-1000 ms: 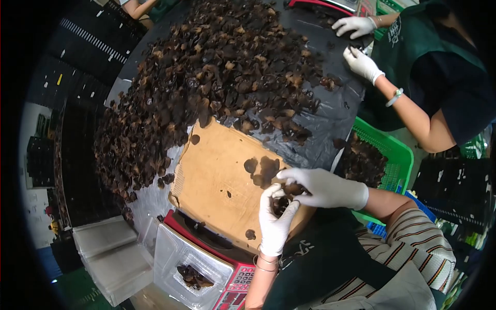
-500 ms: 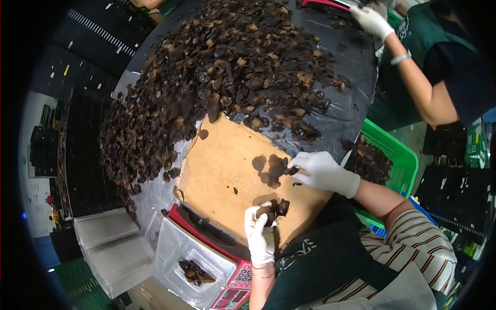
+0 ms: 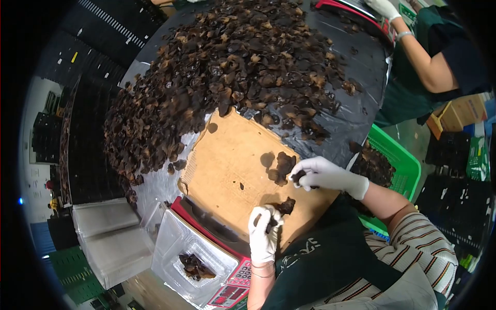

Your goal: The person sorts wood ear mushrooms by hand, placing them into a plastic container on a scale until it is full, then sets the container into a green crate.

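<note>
My left hand (image 3: 264, 235), in a white glove, is closed around a dark mushroom piece above the near part of the cardboard (image 3: 222, 160). Another dark piece (image 3: 287, 205) sits just beyond its fingertips. To the right, my gloved right hand (image 3: 328, 175) pinches a small dark mushroom piece (image 3: 298, 178). Close to its fingers, a few dark mushrooms (image 3: 281, 168) lie on the cardboard. A large pile of dark mushrooms (image 3: 222, 67) spreads behind the cardboard. On a red scale (image 3: 235, 289), a clear plastic tray (image 3: 170, 248) holds several dark pieces (image 3: 196, 267).
A green basket (image 3: 411, 163) with dark mushrooms stands at the right. Clear plastic containers (image 3: 111, 232) are stacked at the left. Across the table at top right, a co-worker's gloved hand (image 3: 383, 8) is beside another red scale (image 3: 356, 13). Black crates (image 3: 93, 129) line the left.
My right hand has drawn slightly away from the mushrooms on the cardboard with a small piece in its fingers. My left fingers have curled further. The camera view has shifted slightly.
</note>
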Demonstrator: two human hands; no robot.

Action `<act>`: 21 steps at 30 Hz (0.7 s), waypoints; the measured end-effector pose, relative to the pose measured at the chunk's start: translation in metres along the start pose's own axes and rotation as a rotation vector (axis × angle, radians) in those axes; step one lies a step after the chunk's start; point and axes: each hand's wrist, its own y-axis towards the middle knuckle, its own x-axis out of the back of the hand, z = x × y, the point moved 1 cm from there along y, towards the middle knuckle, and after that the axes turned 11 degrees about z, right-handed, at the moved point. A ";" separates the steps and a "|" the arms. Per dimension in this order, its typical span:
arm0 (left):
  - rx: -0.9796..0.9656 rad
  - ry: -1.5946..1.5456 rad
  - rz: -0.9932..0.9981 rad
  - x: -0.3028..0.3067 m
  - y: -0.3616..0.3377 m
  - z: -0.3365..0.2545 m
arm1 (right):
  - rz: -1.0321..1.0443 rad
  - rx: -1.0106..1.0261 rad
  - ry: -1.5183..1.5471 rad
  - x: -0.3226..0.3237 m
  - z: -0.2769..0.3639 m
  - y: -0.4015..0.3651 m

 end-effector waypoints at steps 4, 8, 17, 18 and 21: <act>0.206 -0.264 0.051 -0.025 0.002 -0.001 | 0.011 0.379 -0.479 -0.035 -0.002 0.003; 0.095 0.365 0.243 -0.012 -0.001 0.003 | 0.075 0.551 -0.618 -0.076 0.011 0.001; -0.587 0.367 -0.113 -0.031 -0.093 -0.078 | -0.301 0.488 -0.820 -0.010 0.006 0.048; -0.732 0.621 -0.238 0.005 -0.114 -0.095 | -0.289 0.455 -0.856 -0.005 0.005 0.052; -0.731 1.166 -0.990 0.011 -0.131 -0.121 | -0.343 0.496 -1.005 -0.007 -0.003 0.065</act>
